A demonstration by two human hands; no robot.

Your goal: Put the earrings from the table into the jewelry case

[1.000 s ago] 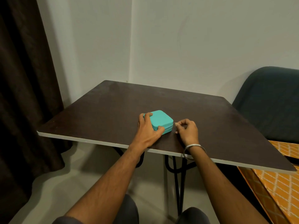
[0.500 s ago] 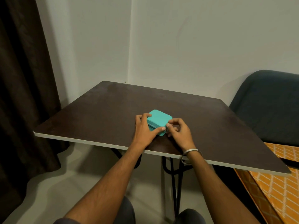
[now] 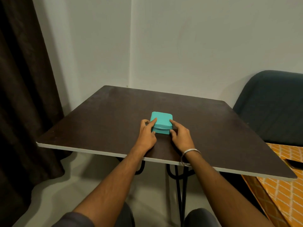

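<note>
**Both hands on closed teal case, near front edge of surface**

Left hand [image 3: 146, 134] sat at the left side of the jewelry case [image 3: 162, 122]. Index finger lay stretched across the lid's front-left corner, thumb tucked against the lower half by the front-left corner, other fingers curled beside the case's left wall. So it gripped the case betw. finger and thumb.

Right hand [image 3: 182, 136] mirrored that on the right side: index finger reached up to the lid's front-right corner, thumb pressed at the lower front-right corner, remaining fingers folded under the palm. Also a grip, not a loose touch. A silver bangle [image 3: 188, 156] hung round the right wrist, over the front edge of the surface [image 3: 101, 122].

Case was shut, lid down on base, dark zip line running along the front wall. Contents not visible w/ lid closed. It stood flat on the dark brown surface, roughly centred left-to-right, closer to the front edge than the back one.

No earrings could be made out on the surface; too small to tell, or hidden.

Dark curtain [image 3: 24, 95] at left, dark chair [image 3: 272, 108] past the right edge, orange patterned fabric [image 3: 282, 185] below it.
</note>
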